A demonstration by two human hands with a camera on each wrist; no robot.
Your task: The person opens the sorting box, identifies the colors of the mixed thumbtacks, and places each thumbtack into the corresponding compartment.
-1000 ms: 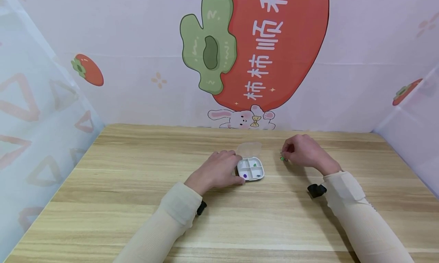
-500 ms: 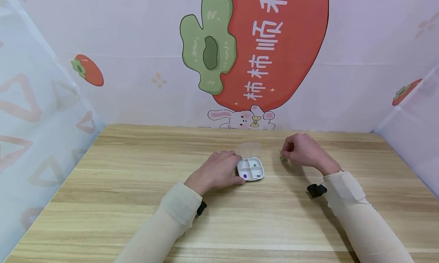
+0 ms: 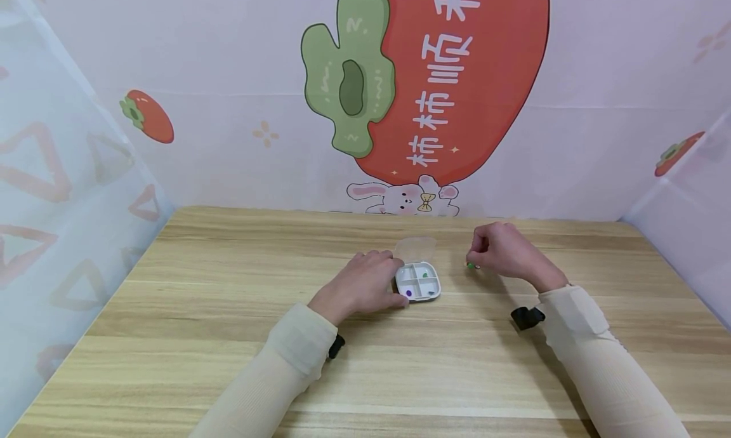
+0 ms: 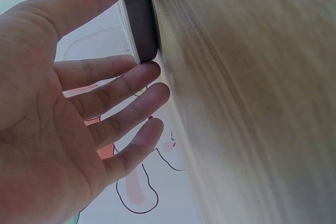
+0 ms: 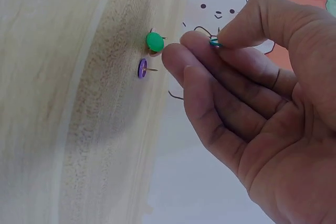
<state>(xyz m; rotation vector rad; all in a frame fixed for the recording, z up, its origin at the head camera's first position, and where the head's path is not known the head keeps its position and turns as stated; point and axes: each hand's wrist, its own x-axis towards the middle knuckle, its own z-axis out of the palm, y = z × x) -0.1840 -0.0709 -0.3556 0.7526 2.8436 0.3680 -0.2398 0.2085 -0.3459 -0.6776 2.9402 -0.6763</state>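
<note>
A small white pill box with four compartments lies on the table, its translucent lid folded back. Small coloured pieces sit in three of the compartments: purple, green and dark. My left hand holds the box between thumb and index finger at its left side; the other fingers are extended. In the right wrist view, my right hand pinches a teal thumbtack between thumb and forefinger, mostly hidden by the fingertips. Just beyond them on the table lie a green thumbtack and a purple thumbtack, with another partly hidden behind the green one.
The wooden table is bounded at the back by a printed cloth wall and on both sides by similar cloth. Black wrist cameras hang below both cuffs.
The right hand has lowered its fingertips slightly nearer the tacks on the table. The left hand and the pill box have kept their places.
</note>
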